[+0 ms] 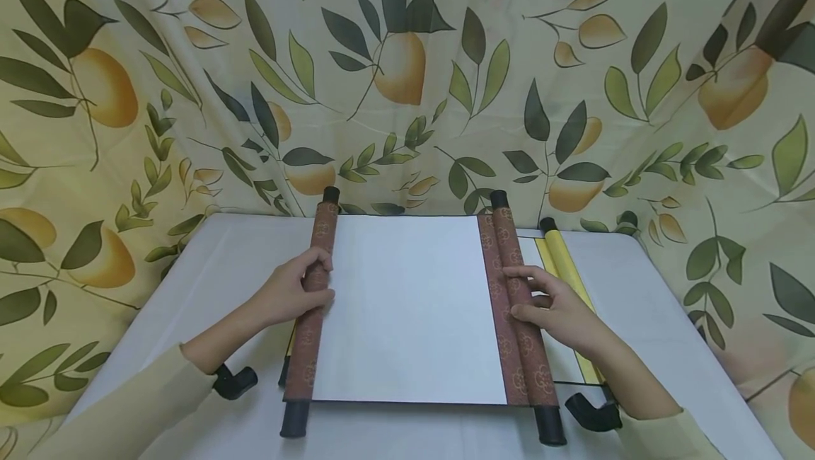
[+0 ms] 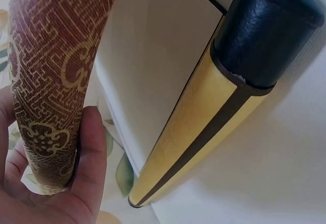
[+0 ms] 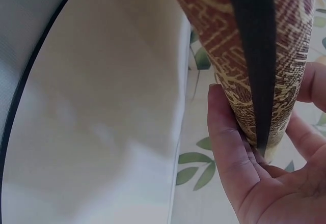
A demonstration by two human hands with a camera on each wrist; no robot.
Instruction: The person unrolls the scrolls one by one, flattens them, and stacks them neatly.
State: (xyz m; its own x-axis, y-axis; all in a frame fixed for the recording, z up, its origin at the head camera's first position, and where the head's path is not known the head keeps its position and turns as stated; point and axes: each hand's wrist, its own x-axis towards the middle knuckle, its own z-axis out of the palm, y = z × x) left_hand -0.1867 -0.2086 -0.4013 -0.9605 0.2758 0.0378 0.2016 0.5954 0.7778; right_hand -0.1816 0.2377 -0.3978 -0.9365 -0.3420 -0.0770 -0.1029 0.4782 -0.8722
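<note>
A hanging scroll with a blank white sheet [image 1: 407, 311] is spread between two reddish-brown brocade rolls with black end caps. My left hand [image 1: 286, 294] grips the left roll [image 1: 309, 347], thumb and fingers around it; the left wrist view shows the gold pattern of its brocade [image 2: 56, 71]. My right hand [image 1: 563, 311] holds the right roll [image 1: 528, 347] near its middle. In the right wrist view a dark stripe [image 3: 257, 56] runs along this roll. Beneath lies a second scroll, whose yellow right roll [image 1: 569, 269] shows beside the brown one.
The scrolls are over a white-covered table [image 1: 210, 290]. A curtain [image 1: 446, 148] printed with fruit and leaves hangs behind it. Black wrist bands [image 1: 235, 382] sit at both sleeves. In the left wrist view, the yellow scroll's other roll [image 2: 204, 112] lies on the table, its black cap nearest.
</note>
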